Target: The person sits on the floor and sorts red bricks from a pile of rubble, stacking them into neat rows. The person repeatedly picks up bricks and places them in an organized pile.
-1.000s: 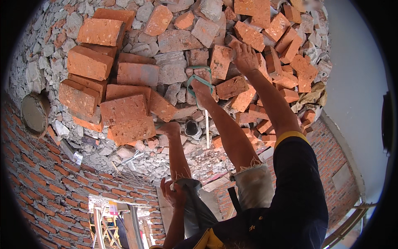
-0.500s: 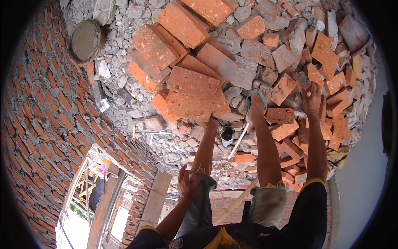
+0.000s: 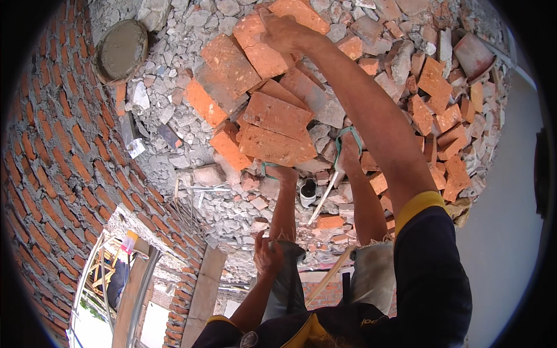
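Observation:
My right hand [image 3: 277, 32] reaches to the top of a stack of red bricks [image 3: 278, 116], its fingers curled over a brick [image 3: 249, 37]. My left hand [image 3: 266, 255] is down beside my left knee, holding nothing I can see, fingers loosely bent and apart. My two feet [image 3: 348, 148], in green flip-flops, stand among rubble and bricks below the stack. A white cup or can [image 3: 307, 197] lies between them, beside a thin white stick [image 3: 322, 200].
A round pan of grey mortar [image 3: 120, 51] sits at the upper left, next to a curved brick wall [image 3: 64, 145]. Broken bricks [image 3: 441, 116] and a dirty bucket [image 3: 470, 58] are on the right, by a pale surface [image 3: 502, 203]. An opening [image 3: 116, 278] shows at lower left.
My right hand has moved from the loose broken bricks on the right to the upper stack at centre. The view has shifted and turned. My left hand stays by my knee.

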A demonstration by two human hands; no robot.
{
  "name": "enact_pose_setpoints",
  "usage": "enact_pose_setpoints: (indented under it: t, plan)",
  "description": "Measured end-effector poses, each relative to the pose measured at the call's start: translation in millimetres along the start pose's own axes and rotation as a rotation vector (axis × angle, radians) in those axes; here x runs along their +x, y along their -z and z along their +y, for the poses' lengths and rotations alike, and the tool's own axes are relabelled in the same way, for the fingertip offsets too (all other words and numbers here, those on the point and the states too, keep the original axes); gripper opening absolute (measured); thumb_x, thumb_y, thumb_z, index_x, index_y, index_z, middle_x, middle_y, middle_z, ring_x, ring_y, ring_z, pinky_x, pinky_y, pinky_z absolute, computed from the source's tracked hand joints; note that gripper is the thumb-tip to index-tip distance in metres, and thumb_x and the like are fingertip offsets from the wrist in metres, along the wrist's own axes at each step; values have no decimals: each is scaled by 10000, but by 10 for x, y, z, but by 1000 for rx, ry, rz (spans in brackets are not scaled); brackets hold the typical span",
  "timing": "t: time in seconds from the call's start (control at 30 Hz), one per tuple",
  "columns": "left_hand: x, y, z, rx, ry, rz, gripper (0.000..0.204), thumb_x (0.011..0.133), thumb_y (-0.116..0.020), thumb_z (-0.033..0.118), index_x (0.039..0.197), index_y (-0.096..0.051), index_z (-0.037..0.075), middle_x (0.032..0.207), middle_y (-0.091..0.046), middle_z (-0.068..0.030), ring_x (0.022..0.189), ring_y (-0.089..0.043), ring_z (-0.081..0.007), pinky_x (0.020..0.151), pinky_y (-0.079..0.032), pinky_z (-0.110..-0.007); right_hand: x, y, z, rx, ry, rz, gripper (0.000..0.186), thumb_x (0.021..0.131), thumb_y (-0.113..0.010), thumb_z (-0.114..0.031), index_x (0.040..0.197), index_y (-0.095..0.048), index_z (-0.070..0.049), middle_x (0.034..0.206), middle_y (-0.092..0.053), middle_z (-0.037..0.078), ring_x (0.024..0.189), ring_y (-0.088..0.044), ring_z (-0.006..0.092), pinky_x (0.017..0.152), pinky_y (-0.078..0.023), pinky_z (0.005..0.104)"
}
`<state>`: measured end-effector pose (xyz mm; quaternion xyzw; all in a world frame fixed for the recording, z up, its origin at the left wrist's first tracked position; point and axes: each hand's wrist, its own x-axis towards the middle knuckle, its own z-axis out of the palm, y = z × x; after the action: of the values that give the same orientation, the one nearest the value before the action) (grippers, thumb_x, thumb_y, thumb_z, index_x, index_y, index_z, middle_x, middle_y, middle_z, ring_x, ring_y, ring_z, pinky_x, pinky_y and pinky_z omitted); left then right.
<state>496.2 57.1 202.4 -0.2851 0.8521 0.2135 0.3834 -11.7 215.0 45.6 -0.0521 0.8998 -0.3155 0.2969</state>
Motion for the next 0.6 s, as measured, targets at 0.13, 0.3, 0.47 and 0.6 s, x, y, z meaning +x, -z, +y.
enact_pose_setpoints:
  t: [0.13,0.3,0.47,0.6]
  plan:
    - [-27,-27,1,-13,-34,20,184,839,-614,116,1010,-604,52,1307,-527,-220,1193,-529,-416,953,-462,-495,99,-415,-34,-121,10,101,651,948,-560,-233,1510,-272,-77,1579,-219,170,1426,-254,387,1159,-271,465]
    - [17,-47,10,32,-96,17,176,846,-589,141,977,-620,27,1325,-530,-199,1197,-533,-406,929,-472,-494,-1098,-676,781,89,57,366,614,925,-605,-238,1471,-350,-118,1551,-262,142,1376,-319,405,1153,-290,469]
    - [79,15,-46,38,-97,-25,177,829,-609,114,981,-618,25,1313,-534,-197,1190,-530,-414,935,-461,-500,-3020,-767,2239,-313,-721,332,849,736,-779,-230,1455,-344,-112,1466,-274,187,1329,-295,401,1119,-228,544]
    - [183,81,-118,81,-144,-74,197,801,-647,81,990,-617,36,1323,-529,-197,1202,-523,-408,936,-463,-490,-3808,-775,3174,-452,-933,376,997,728,-822,-313,1497,-215,-128,1440,-318,178,1300,-342,396,1083,-310,509]
